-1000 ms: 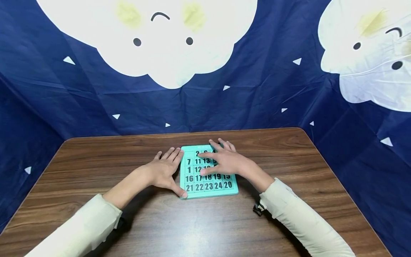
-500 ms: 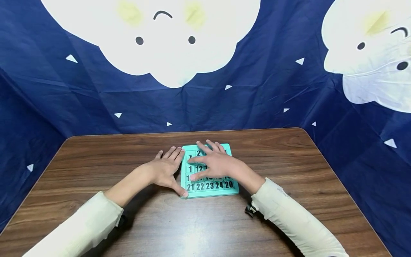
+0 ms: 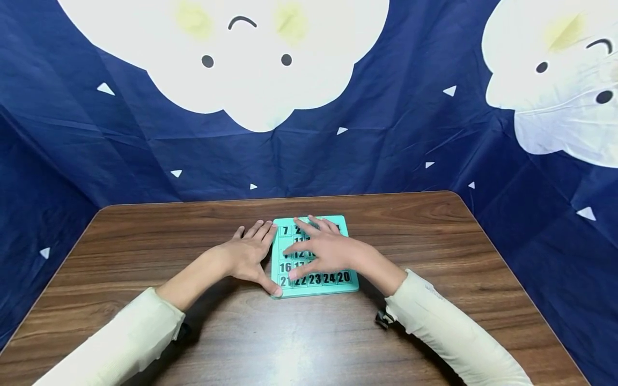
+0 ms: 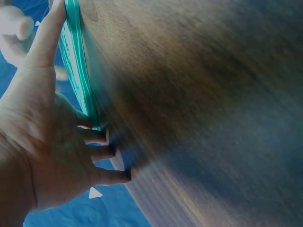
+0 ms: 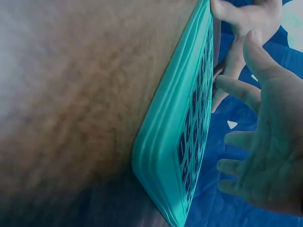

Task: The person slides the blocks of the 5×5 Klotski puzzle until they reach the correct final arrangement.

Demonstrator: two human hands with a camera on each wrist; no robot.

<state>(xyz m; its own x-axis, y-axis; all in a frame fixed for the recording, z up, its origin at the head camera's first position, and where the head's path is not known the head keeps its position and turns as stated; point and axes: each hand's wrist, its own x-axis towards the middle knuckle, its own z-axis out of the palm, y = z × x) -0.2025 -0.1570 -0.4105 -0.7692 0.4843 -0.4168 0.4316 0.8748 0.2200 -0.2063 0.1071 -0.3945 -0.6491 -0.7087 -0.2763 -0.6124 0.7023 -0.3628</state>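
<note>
At the far left of the head view, dark blue cloth (image 3: 48,177) hangs beyond the wooden table (image 3: 159,230). A pale sleeve (image 3: 120,335) enters from the lower left, its arm slanting up toward the middle of the frame, with a small black object (image 3: 182,333) under the cuff. The left hand (image 3: 245,259) lies palm down, its four straight fingers slightly apart, pointing up the frame along the left edge of a turquoise number puzzle (image 3: 316,280). Its thumb is spread well away from them and touches the puzzle's lower left corner.

The puzzle lies flat on the table, in the middle of the frame. Bold black numbers fill its grid: 7 and part of a 2 show in the top row, 11 and 12 lower down, 16 and 17 below those, then 21, 22, 23, 24 and 20 along the bottom.

The right hand (image 3: 333,252) is spread above the puzzle, covering much of its middle and upper right, palm down. Its index fingertip is at the 1 in the left column; whether it presses there cannot be told. The thumb lies apart, over the lower left numbers, and the other fingers extend toward the top edge. The right sleeve (image 3: 449,327) runs off to the lower right, bearing faint, unreadable writing near its cuff.
</note>
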